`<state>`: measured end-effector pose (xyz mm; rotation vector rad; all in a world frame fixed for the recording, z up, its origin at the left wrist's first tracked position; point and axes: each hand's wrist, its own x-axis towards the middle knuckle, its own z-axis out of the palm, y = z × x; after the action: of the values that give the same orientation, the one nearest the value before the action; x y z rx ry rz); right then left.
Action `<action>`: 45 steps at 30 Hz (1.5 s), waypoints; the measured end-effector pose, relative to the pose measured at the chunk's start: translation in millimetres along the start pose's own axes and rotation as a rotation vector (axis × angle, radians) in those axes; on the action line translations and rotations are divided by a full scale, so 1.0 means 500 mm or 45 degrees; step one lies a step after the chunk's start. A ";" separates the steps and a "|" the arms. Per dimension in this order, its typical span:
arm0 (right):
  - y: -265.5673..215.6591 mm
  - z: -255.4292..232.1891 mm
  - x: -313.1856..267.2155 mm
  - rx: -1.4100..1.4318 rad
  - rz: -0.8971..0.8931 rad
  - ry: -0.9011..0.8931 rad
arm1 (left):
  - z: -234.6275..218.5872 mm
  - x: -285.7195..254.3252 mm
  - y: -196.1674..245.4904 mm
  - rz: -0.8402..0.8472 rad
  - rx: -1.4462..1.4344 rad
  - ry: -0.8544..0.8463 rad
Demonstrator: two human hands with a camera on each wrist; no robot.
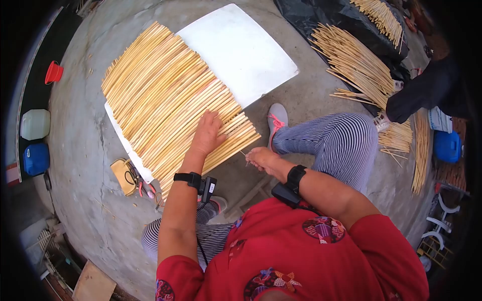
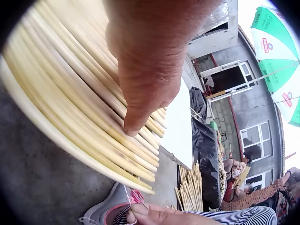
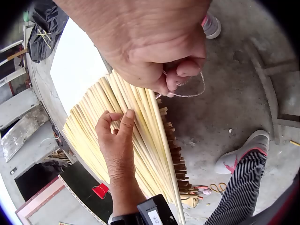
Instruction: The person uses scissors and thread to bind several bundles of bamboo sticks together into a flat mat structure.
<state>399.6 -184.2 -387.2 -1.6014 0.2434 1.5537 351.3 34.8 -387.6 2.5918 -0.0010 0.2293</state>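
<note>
Apparently securing the row of stalks (image 1: pixel 165 90), laid over the white board (image 1: pixel 241 55). Rests left hand (image 1: pixel 208 134) on top with fingers loosely bent; pinches thread (image 3: pixel 187 96) beside the near edge with curled right hand (image 1: pixel 264 159). Calls next for holding stalks aligned while tensioning the thread.

You wore a red top (image 1: pixel 351 261) with round multicoloured patches (image 1: pixel 324 230), striped trousers (image 1: pixel 346 143), grey shoes (image 1: pixel 278 110) with pink laces (image 1: pixel 275 122), and black wristbands (image 1: pixel 296 175).
</note>
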 end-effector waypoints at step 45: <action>-0.003 0.006 -0.035 0.131 -0.626 -0.147 | 0.001 -0.024 0.049 -0.379 0.287 -0.155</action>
<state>395.0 -188.8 -370.5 -1.3573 -0.1269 1.2230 338.4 13.2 -377.4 2.7802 0.3840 -0.0399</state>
